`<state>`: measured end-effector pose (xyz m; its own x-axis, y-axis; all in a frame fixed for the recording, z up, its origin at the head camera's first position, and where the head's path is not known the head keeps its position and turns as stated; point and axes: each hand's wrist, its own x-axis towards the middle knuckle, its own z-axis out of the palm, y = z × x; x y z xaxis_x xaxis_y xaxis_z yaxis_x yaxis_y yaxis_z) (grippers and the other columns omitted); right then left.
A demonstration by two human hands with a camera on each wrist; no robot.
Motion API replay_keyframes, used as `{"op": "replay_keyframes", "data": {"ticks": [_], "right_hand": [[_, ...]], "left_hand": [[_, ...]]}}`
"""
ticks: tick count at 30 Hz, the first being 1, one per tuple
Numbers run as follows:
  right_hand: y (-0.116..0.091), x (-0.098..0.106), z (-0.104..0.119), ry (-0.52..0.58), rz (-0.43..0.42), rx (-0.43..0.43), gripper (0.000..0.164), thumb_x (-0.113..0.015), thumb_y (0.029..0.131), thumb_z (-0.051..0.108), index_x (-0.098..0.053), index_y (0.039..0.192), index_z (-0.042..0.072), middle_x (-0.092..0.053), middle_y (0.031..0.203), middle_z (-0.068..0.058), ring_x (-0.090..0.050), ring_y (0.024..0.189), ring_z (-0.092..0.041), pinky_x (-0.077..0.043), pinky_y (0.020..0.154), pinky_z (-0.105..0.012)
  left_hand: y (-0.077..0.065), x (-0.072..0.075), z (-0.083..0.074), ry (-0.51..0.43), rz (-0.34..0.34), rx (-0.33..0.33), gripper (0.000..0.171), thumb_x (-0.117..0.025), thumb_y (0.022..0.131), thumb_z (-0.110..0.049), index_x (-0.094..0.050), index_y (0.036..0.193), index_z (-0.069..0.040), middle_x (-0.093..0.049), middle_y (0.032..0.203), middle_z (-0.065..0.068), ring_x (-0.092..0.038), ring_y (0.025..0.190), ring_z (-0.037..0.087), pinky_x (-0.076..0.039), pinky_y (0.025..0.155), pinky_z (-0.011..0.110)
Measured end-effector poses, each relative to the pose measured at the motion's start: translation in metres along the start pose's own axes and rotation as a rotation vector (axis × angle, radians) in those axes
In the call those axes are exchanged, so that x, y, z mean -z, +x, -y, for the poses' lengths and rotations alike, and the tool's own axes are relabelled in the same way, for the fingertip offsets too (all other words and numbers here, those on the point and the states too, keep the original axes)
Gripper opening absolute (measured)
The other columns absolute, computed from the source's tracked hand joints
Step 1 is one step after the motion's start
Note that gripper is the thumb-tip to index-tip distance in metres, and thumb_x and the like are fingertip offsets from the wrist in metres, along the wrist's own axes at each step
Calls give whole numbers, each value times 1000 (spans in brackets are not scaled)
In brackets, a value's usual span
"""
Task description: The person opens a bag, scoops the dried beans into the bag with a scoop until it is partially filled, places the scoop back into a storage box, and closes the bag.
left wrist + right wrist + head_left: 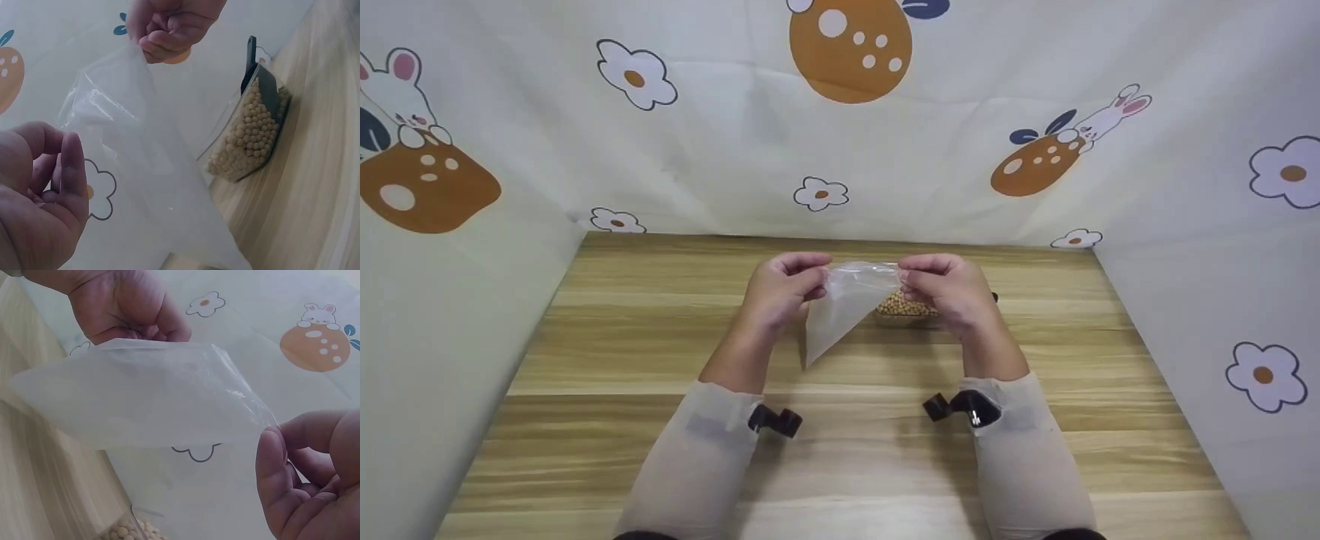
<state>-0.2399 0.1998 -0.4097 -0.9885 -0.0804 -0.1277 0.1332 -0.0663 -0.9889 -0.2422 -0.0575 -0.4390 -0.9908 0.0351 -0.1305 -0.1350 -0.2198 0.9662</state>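
Wood-grain desk [855, 480] below; your left grip [778, 292] and right grip [958, 291] pinch translucent bag [844, 304]; uneven pull could tear it.

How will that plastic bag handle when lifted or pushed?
The plastic bag is likely floppy: it creases near its top edge. Probably very light: it looks like thin, translucent film, pinched between the left hand and right hand. Maybe slippery, judging by its glossy highlights.
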Motion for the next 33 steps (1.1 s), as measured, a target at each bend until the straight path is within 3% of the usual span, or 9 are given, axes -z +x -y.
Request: {"op": "replay_keyframes", "data": {"ticks": [4,8,12,16,20,25,29,33], "right_hand": [[-2,-1,1,16,-6,10,21,-74,93,-7,-76,113,-8,-80,88,-2,-75,73,-11,-66,70,-23],[-4,-4,2,35,-22,22,15,-77,92,-5,-78,107,-4,-79,86,-2,-74,71,-11,-66,69,-24],[-5,-9,3,61,-24,40,11,-77,93,-4,-80,101,2,-79,86,-3,-75,71,-12,-67,70,-25],[-5,-10,3,73,-31,64,11,-76,94,-3,-78,104,-1,-79,84,-3,-74,70,-12,-67,70,-25],[-5,-11,3,79,-51,74,10,-75,95,-3,-78,105,-2,-78,82,-3,-74,68,-12,-66,68,-25],[-6,-13,3,91,-68,77,10,-74,95,-4,-78,104,-2,-79,84,-5,-74,68,-12,-66,68,-25],[-6,-15,3,101,-61,84,11,-73,96,-4,-77,106,-3,-79,87,-8,-74,69,-12,-66,68,-25],[-8,-16,3,104,-41,96,13,-71,97,-4,-76,109,-5,-79,87,-4,-74,70,-11,-66,69,-25]], "left_hand": [[-4,-1,-1,15,14,-54,27,-74,91,2,-74,117,8,-75,93,5,-69,79,13,-65,71,22],[-7,-7,-1,21,36,-94,22,-75,91,3,-75,113,5,-74,94,5,-70,84,13,-66,75,25],[-10,-12,0,35,83,-146,25,-72,94,4,-73,120,4,-74,103,8,-73,94,15,-67,84,29],[-11,-13,3,76,146,-227,31,-68,97,5,-69,128,7,-75,118,19,-74,103,19,-66,92,31],[-9,-12,8,186,189,-314,33,-65,95,6,-71,127,3,-74,128,19,-72,112,22,-63,100,31],[-6,-13,16,364,237,-434,40,-66,89,2,-76,125,-13,-70,136,5,-65,129,22,-57,112,45],[-7,-14,20,486,258,-514,35,-74,93,-9,-77,125,-21,-65,144,-4,-57,140,20,-52,116,50],[-7,-16,24,550,253,-579,28,-75,98,-18,-77,125,-24,-63,148,-4,-56,142,21,-50,118,52]]}}
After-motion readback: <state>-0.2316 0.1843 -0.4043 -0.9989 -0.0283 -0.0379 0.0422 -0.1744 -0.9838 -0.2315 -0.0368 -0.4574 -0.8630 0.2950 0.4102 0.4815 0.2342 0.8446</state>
